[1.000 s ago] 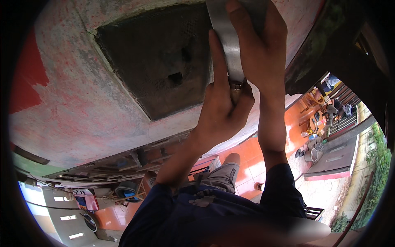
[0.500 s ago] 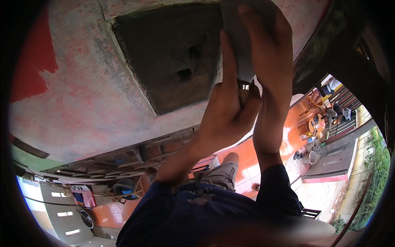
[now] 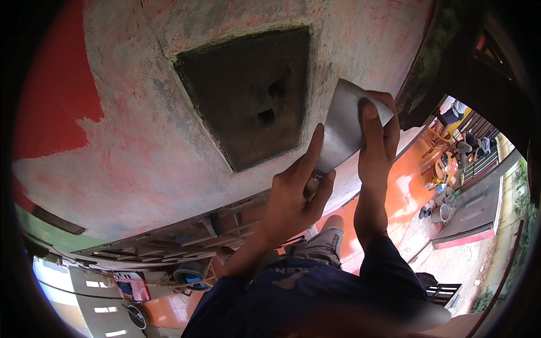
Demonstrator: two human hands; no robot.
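A putty knife (image 3: 340, 127) with a wide grey metal blade is in both hands, close to the wall. My left hand (image 3: 294, 194) is wrapped round its short handle, index finger stretched along the blade's edge. At the other side, my right hand (image 3: 376, 143) pinches the blade, thumb on the face turned toward me and fingers behind. The scraped wall (image 3: 146, 141) shows grey with faded red traces. Left of the blade, a dark mesh-covered opening (image 3: 242, 104) with small holes is set in that wall. Whether the blade touches the wall I cannot tell.
A patch of red paint (image 3: 53, 90) covers the wall's left side. Below are a slatted wooden frame (image 3: 186, 234), orange floor tiles (image 3: 403, 194) and a dark tub (image 3: 190, 274). At far right stand a round table (image 3: 446, 168), a pale bucket (image 3: 441, 213) and dark railings (image 3: 476, 141).
Both hands have come down with the putty knife, away from the mesh opening's upper right side. The blade's broad face now shows more fully. My view has shifted slightly.
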